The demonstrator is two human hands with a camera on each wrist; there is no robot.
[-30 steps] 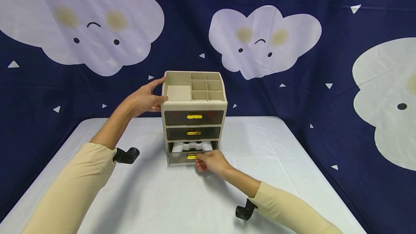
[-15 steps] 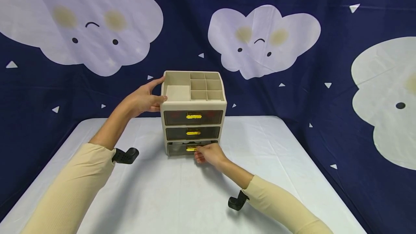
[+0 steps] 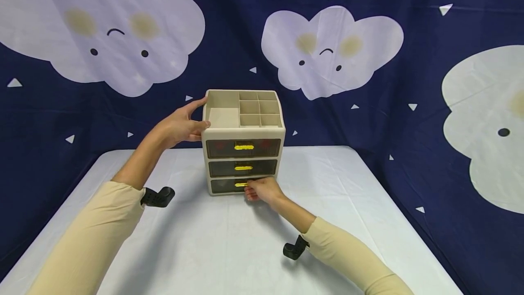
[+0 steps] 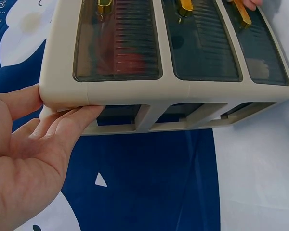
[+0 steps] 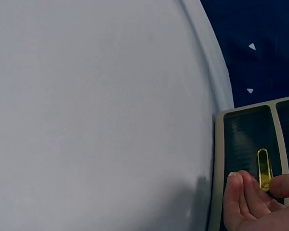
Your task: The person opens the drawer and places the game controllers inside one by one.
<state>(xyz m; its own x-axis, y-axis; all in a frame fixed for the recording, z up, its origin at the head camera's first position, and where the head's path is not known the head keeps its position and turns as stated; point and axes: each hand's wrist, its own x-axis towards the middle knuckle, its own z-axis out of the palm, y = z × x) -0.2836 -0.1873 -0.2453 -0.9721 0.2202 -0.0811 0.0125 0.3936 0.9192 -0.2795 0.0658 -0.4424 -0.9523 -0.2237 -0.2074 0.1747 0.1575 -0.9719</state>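
Note:
A cream desktop drawer organizer stands on the white table, its three dark see-through drawers flush with the frame. My left hand rests against its upper left side with fingers extended and the thumb at the top rim. The left wrist view shows that hand touching the corner and side wall. At the bottom drawer, my right hand pinches the right end of the gold handle. In the right wrist view the right hand has its thumb at the handle's end and its other fingers curled beside it.
Open compartments form the organizer's top. Something red shows through the top drawer. White cloth covers the table, and a dark blue cloud-print cloth hangs close behind and at the sides.
The bottom drawer, pulled out with white objects inside, has slid back into the organizer, hiding them. My right hand moved away from me with its handle; my left hand stayed in place.

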